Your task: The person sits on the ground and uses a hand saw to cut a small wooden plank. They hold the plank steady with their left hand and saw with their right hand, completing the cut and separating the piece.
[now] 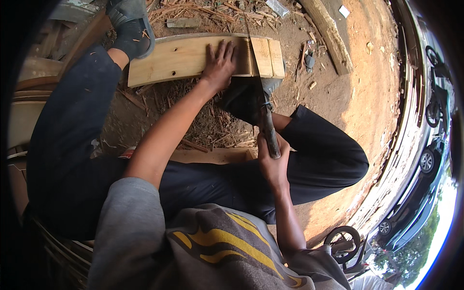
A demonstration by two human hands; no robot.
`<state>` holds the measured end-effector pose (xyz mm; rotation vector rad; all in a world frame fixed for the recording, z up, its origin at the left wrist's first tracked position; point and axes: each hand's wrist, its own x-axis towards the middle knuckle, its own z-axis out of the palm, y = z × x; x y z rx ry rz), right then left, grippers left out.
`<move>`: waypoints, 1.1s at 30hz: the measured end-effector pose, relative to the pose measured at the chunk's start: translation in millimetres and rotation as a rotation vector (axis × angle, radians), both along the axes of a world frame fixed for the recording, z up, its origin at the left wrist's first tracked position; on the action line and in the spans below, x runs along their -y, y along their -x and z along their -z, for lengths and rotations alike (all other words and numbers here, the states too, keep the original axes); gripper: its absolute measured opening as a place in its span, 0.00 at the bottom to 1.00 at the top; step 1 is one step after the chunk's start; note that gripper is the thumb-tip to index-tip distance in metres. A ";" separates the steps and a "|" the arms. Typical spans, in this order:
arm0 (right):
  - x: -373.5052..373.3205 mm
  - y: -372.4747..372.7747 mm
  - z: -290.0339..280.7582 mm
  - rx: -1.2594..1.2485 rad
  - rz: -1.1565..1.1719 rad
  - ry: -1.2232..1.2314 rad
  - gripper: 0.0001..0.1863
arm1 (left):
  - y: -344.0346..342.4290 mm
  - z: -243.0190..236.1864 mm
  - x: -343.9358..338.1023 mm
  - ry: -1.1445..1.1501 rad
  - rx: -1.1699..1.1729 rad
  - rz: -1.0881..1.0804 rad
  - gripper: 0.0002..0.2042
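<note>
One dark shoe (133,36) sits at the far left corner of a pale wooden board (159,60), whose long axis runs left to right in front of the seated person. The board's face is smooth and lightly grained, with two small dark spots; its edges look gently bowed, though the lens may add to that. Toward its right part, the left hand (220,65) lies flat on top, fingers spread and pointing away from the body, clamped on nothing. Just right of those fingers, the thin dark blade of a saw (267,121) crosses the board nearly square to its length, leaving a short stretch of wood beyond it, marked by a narrow line. The right hand (274,162) is closed around the saw's worn, rounded handle, so the board lies ahead and slightly to the left of it; the left hand is the nearer one to the board. Under the blade, a second shoe (241,101) shows below the board. Farther right, a rough, split length of timber (328,36) lies on dry brown soil (369,82).
</note>
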<state>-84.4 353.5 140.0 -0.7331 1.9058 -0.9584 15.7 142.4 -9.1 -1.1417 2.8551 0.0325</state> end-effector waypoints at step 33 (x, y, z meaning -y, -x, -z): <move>34.6 17.7 13.6 0.028 0.020 0.035 0.10 | -105.5 -114.1 190.3 -0.182 1.069 0.262 0.26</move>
